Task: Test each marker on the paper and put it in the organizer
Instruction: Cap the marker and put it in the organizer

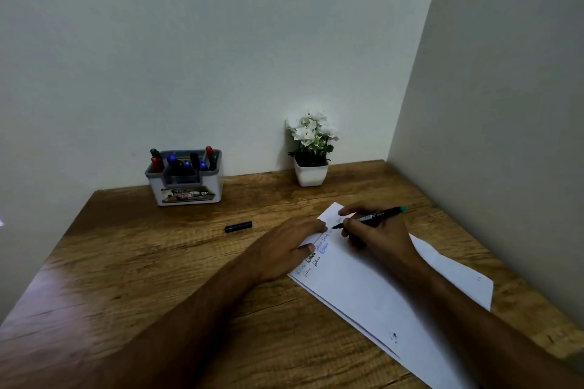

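Several markers [186, 164] upright in organizer [189, 189]; right hand [373, 234] grips marker [369, 218].

Bare wooden table [126, 278] lay open across the whole left and near side. A black cap [238, 226] lay alone on it, between the organizer [186, 178] by the back wall and the left hand [284, 246]. The potted plant [311, 151] stood near the back right corner, well apart from the organizer, with clear tabletop between them. The paper [379, 294] and both forearms filled the right side, close to the side wall.
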